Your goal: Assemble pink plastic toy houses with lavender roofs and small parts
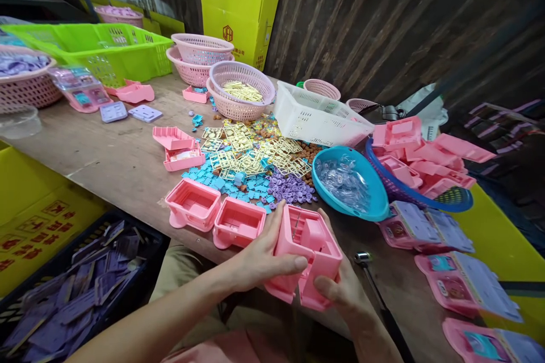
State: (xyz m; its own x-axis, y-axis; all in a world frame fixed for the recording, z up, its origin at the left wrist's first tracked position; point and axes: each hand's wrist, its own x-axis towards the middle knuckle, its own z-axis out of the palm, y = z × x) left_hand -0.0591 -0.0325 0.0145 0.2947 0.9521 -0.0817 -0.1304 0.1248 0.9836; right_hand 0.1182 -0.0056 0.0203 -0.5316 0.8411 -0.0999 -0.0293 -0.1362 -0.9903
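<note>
Forearms [179, 306] converge; left hand [259, 261], right hand [347, 289] clasping pink casing [315, 233].

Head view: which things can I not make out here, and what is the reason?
In the head view:
Right hand: most fingers hidden behind the pink casing.
Blue basket: bottom covered by piled pink parts.
Lowest pink-and-lilac unit: cut off at the bottom-right corner.
Clear pieces in the turquoise bowl: too small and overlapping to count.

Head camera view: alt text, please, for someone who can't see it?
A left hand and right hand hold pink plastic parts at a table's edge. Nearby sit two open pink boxes, heaped blue, purple and cream pieces, and a blue bowl of clear items.
</note>
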